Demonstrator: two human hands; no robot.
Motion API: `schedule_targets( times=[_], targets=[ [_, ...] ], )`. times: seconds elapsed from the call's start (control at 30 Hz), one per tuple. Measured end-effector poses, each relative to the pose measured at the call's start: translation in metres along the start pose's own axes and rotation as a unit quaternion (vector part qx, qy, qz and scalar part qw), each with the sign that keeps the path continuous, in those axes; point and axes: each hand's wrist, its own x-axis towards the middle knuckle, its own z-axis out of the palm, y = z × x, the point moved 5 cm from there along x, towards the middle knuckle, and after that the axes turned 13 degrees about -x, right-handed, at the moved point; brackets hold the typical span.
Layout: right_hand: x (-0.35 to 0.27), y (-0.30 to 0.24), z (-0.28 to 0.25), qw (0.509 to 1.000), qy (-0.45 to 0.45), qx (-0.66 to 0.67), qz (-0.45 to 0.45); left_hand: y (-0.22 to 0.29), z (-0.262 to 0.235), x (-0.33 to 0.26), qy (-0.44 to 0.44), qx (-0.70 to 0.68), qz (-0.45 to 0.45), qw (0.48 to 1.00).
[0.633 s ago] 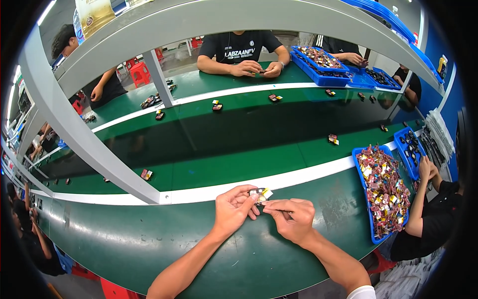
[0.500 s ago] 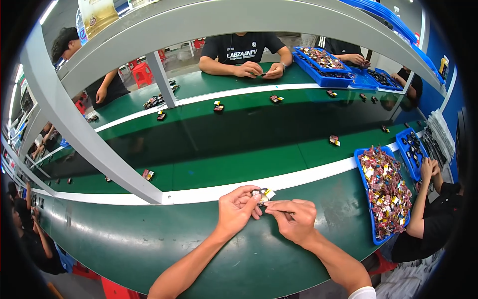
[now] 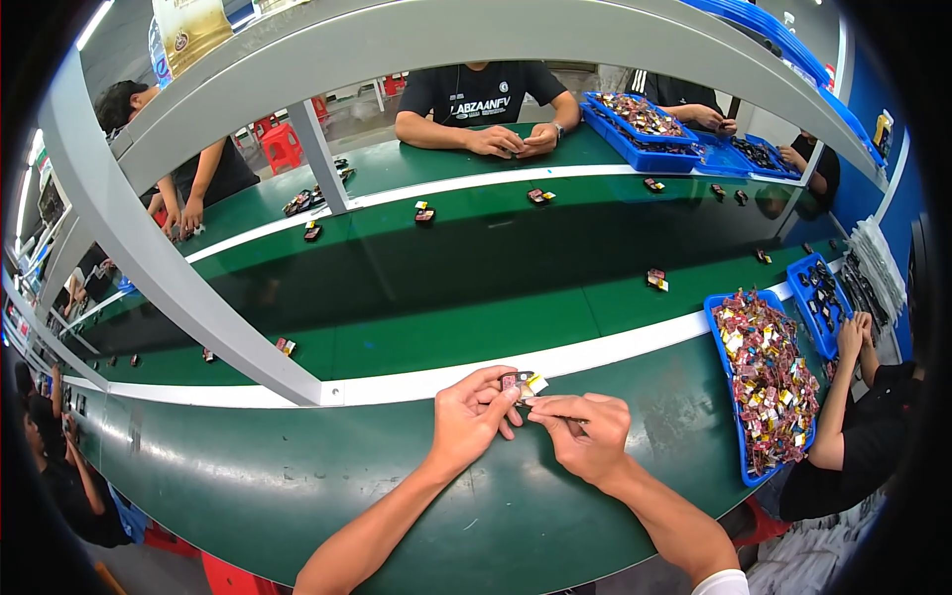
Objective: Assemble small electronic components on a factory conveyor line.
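Observation:
My left hand [image 3: 466, 418] is closed around a small black housing with a reddish circuit board [image 3: 511, 381] in it, held above the green bench. A yellow and white tag [image 3: 536, 384] sticks out from the piece's right side. My right hand [image 3: 593, 436] is pinched on a thin dark tool [image 3: 575, 420], whose exact kind I cannot make out. The tool's tip points at the lower edge of the piece, close to my left fingertips. Whether the tip touches the board is hidden by the fingers.
Beyond the white rail [image 3: 555, 358], a green conveyor belt [image 3: 446, 342] carries spaced-out small assemblies [image 3: 656, 280]. A blue tray [image 3: 731, 397] heaped with reddish boards stands at right, beside another blue tray [image 3: 819, 302] of black parts. A grey post [image 3: 213, 278] rises at left. Co-workers sit around.
The assemblies on the belt have shifted slightly left. The piece in my left hand has tilted a little, showing more reddish board. A co-worker at far left has reached down to the bench.

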Motion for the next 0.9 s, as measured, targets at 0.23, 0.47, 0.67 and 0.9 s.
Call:
schedule_targets(
  times=[0.23,0.47,0.67,0.9],
  targets=[
    [-0.004,-0.002,0.003,0.999,-0.013,-0.015,-0.028,-0.001,-0.001,-0.001,0.020,0.002,0.001,1.000],
    [-0.005,0.001,0.006,1.000,-0.012,-0.009,-0.023,-0.008,-0.003,0.002,0.025,0.010,-0.011,1.000],
    [-0.004,0.009,0.002,0.997,0.043,0.032,0.050,0.011,-0.025,0.020,0.116,0.003,0.007,0.993],
    [-0.003,0.010,0.002,0.998,0.046,0.020,0.043,0.063,-0.115,0.070,0.219,0.399,0.019,0.890]
  ],
)
